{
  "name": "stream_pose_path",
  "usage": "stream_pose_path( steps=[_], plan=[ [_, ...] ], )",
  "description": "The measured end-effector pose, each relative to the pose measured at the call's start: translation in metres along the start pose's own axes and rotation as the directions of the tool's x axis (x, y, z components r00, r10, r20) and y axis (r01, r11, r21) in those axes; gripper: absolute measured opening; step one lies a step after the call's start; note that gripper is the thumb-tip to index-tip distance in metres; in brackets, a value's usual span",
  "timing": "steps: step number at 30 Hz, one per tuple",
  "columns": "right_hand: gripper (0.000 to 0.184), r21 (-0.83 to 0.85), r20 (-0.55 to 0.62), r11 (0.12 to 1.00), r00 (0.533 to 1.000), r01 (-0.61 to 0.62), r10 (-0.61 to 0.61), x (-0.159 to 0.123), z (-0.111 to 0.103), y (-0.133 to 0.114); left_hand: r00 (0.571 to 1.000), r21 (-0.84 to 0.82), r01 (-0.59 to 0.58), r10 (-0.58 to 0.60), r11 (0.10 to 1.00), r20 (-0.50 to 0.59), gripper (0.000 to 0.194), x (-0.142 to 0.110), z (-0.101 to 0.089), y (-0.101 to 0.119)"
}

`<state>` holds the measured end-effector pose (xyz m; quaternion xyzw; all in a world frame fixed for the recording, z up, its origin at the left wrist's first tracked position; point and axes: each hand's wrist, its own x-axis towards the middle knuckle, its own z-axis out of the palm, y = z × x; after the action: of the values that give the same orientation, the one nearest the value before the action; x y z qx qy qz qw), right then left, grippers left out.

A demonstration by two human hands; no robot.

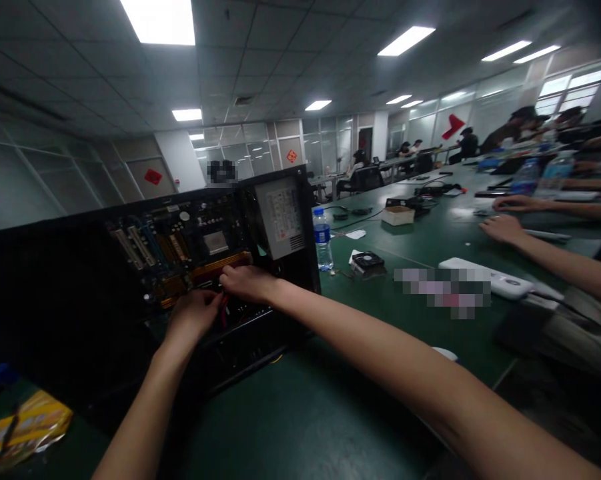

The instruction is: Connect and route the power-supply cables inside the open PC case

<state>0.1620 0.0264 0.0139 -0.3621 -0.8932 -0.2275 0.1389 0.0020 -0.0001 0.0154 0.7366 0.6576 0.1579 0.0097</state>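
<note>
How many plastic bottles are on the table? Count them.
3: a blue-capped bottle beside the computer case, a second bottle and third bottle farther right; more may be hidden.

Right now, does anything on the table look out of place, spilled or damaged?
I see no spill or clear damage, though the picture is dim. One thing looks odd: a fan lies on the table near the bottle, outside the open computer case; such parts usually sit inside.
</note>
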Motion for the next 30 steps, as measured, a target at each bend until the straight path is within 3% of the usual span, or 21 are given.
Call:
stream_pose_path(
  steps=[8,13,24,30],
  plan=[
    [0.028,-0.119,-0.04,0.988,0.994,0.1,-0.106,0.001,0.002,0.003,0.999,0.016,-0.008,0.008,1.0,0.035,0.04,0.006,0.001,-0.003],
    [0.024,-0.037,-0.061,0.998,0.997,0.055,-0.057,0.001,0.005,0.005,0.998,-0.01,0.042,-0.041,0.999,0.05,0.041,0.004,-0.002,0.002],
    [0.026,0.042,-0.031,0.999,0.999,0.011,-0.01,0.004,0.006,0.007,0.999,0.003,0.023,-0.023,1.0,0.031,0.039,0.005,0.0,0.003],
    [0.03,0.075,-0.001,0.996,0.999,-0.039,0.039,0.003,0.003,0.004,0.997,0.099,-0.008,0.015,0.995,-0.07,0.037,-0.012,-0.002,0.013]
  ],
)
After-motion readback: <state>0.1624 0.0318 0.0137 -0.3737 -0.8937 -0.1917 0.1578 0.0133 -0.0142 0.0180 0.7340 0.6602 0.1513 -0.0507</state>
